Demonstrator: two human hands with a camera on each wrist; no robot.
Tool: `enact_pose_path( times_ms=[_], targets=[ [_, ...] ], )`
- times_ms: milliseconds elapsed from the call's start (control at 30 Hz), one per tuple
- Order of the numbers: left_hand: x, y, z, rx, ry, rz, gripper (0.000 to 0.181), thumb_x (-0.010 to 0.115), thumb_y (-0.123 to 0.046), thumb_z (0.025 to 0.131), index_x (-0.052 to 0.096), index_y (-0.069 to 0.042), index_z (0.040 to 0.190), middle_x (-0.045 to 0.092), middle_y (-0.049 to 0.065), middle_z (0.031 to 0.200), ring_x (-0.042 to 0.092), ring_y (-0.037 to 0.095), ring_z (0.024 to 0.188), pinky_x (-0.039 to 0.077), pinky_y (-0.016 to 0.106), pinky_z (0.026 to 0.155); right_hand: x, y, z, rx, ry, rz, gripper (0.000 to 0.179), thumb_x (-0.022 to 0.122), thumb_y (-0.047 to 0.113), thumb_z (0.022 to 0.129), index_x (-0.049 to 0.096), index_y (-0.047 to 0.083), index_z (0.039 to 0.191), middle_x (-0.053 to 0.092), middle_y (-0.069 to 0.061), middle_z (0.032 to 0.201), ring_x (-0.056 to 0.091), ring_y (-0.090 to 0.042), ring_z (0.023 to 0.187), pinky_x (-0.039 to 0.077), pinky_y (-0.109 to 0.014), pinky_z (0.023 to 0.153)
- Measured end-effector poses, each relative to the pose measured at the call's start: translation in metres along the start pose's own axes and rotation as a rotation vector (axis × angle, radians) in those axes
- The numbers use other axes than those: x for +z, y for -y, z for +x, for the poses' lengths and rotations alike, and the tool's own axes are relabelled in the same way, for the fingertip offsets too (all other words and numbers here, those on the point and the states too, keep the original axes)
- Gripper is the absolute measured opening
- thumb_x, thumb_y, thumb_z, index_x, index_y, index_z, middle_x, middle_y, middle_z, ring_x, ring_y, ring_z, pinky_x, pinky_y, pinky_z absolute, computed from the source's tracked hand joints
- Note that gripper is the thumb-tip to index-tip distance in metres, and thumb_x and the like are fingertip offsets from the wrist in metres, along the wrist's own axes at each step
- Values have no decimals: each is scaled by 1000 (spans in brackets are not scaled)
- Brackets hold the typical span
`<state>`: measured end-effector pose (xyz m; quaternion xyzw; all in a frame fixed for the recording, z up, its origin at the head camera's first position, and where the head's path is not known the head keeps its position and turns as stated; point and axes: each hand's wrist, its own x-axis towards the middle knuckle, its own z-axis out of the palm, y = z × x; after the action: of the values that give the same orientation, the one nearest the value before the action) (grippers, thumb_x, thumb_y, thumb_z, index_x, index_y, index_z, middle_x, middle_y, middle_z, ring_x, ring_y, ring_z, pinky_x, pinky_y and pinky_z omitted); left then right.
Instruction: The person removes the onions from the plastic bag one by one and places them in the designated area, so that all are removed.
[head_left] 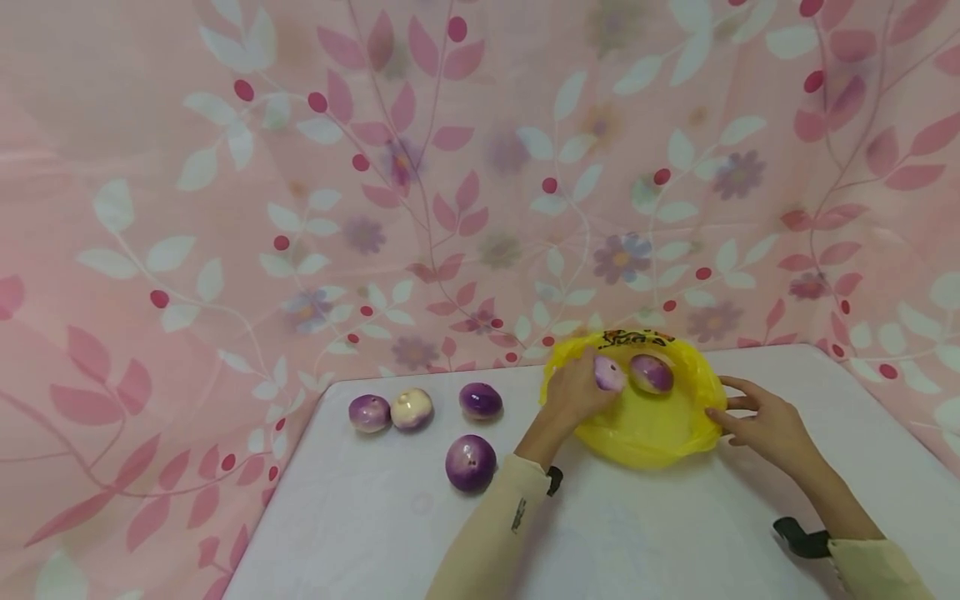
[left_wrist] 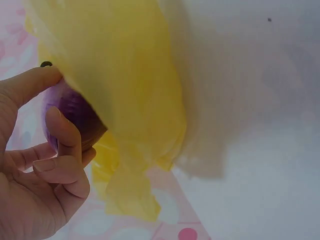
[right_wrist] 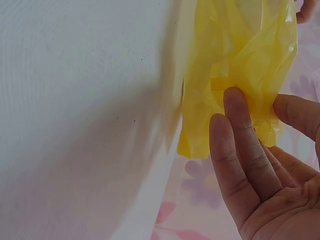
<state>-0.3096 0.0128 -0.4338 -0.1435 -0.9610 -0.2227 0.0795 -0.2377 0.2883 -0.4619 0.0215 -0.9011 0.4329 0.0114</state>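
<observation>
Left of the two hands: left hand [head_left: 577, 390] is curled round a pale purple vegetable [head_left: 610, 374], thumb and fingers gripping it at the left part of the mouth of a yellow bag [head_left: 630, 450]. In the left wrist view, the bag's edge covers part of this vegetable.

Right hand [head_left: 771, 427]: at the bag's right side, fingers long and spread apart, touching the plastic; cannot tell whether thumb and fingers pinch the rim. Bag mouth is wide, dark print on the far rim. Inside, just right of the gripped piece: a purple-and-white vegetable [head_left: 652, 373].

Counter [head_left: 360, 533], white-topped, left of the bag: four more round vegetables. Far left, a mauve one [head_left: 369, 414] and a mostly cream one [head_left: 411, 409], side by side. Right of these, a dark purple one [head_left: 480, 402]; nearer the person, a glossy purple one [head_left: 471, 463].

Backdrop: pink floral cloth [head_left: 420, 167]. Sleeves [head_left: 491, 533] cream.
</observation>
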Motion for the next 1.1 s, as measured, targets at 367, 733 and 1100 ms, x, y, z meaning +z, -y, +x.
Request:
enact_pose_path(
  times_ms=[367,733,1100],
  targets=[
    [-18,1,-7,39,-68,72,60,78,-47,77,51,-19,123,64,2,97,62,17,79,49,31,65,-1,-1,0,-1,-3,-7,81,68,44,92,32,2,151,52,-39,126,71,-28,78,58,-37,64],
    [-45,9,-22,69,-110,17,72,78,-45,80,47,-21,140,65,7,119,66,24,95,54,37,76,-2,-1,-2,1,-9,-1,81,68,45,92,33,2,150,52,-38,126,71,-29,80,58,-37,64],
    [-62,28,-34,72,-94,14,65,78,-47,79,50,-18,131,64,8,115,64,24,95,54,38,78,-1,0,-2,-11,-15,7,80,69,43,92,34,2,150,53,-38,125,71,-29,80,58,-37,64]
  ],
)
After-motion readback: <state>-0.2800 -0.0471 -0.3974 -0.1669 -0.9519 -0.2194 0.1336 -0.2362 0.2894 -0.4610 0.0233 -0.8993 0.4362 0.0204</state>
